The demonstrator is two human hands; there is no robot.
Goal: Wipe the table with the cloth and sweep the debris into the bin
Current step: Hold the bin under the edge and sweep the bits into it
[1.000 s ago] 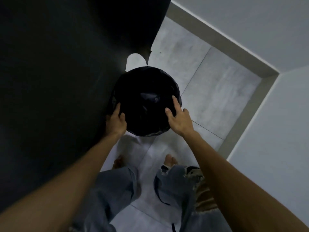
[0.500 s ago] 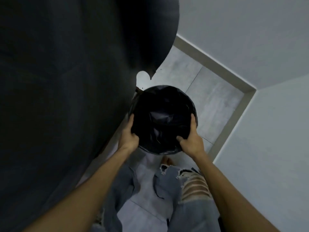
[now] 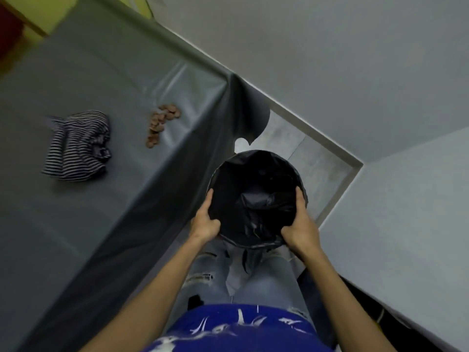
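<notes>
I hold a round bin [image 3: 256,196] lined with a black bag in front of me, lifted beside the table's near right edge. My left hand [image 3: 205,221] grips its left rim with the thumb over the edge. My right hand [image 3: 300,224] grips the right rim the same way. On the grey-covered table [image 3: 76,224] lies a crumpled black-and-white striped cloth [image 3: 76,146]. A small heap of brown debris [image 3: 162,124] sits to the right of the cloth, near the table's far right corner.
The tablecloth hangs down over the table's right edge, close to the bin. Grey walls [image 3: 355,59] meet in a corner behind the bin, with a strip of tiled floor [image 3: 317,163] between. A yellow and red object [image 3: 22,19] shows at the far left.
Both hands closed on the bin's rim and lifted it off the floor toward me. My view rose, so the tabletop with cloth and debris came into sight.
</notes>
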